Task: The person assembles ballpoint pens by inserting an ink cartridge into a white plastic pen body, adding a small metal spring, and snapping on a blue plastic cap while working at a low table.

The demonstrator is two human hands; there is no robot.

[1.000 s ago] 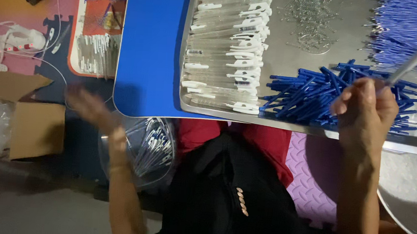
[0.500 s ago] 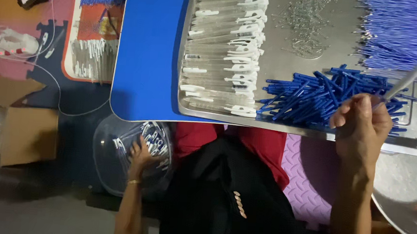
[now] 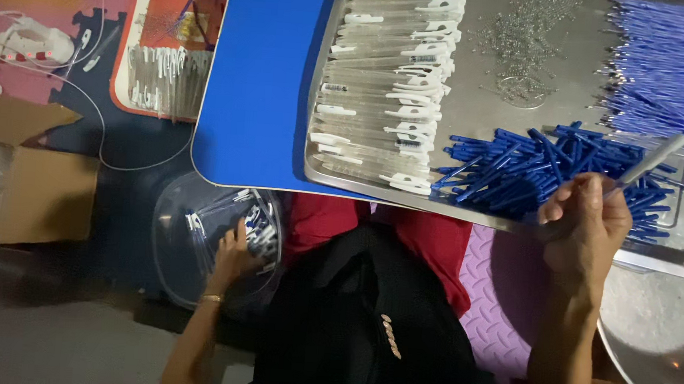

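My right hand [image 3: 584, 225] grips a clear pen barrel [image 3: 653, 159] that slants up to the right over a heap of blue pen parts [image 3: 532, 169] on a metal tray [image 3: 476, 105]. Rows of clear barrels with white clips [image 3: 386, 83] fill the tray's left part. Small metal springs [image 3: 521, 36] lie at the top middle and thin blue refills [image 3: 667, 70] at the top right. My left hand [image 3: 238, 249] reaches down into a clear plastic bowl [image 3: 174, 244] of finished pens by my knee; whether it grips one is hidden.
The tray rests on a blue board [image 3: 257, 82] over my lap. On the floor at left lie a cardboard box [image 3: 37, 187], white cables [image 3: 15, 45] and another tray of pen parts [image 3: 171, 60]. A metal bowl [image 3: 660, 350] sits at lower right.
My left hand has swung from mid-air at the left down into the clear bowl. My right hand has stayed over the blue parts with the barrel in it.
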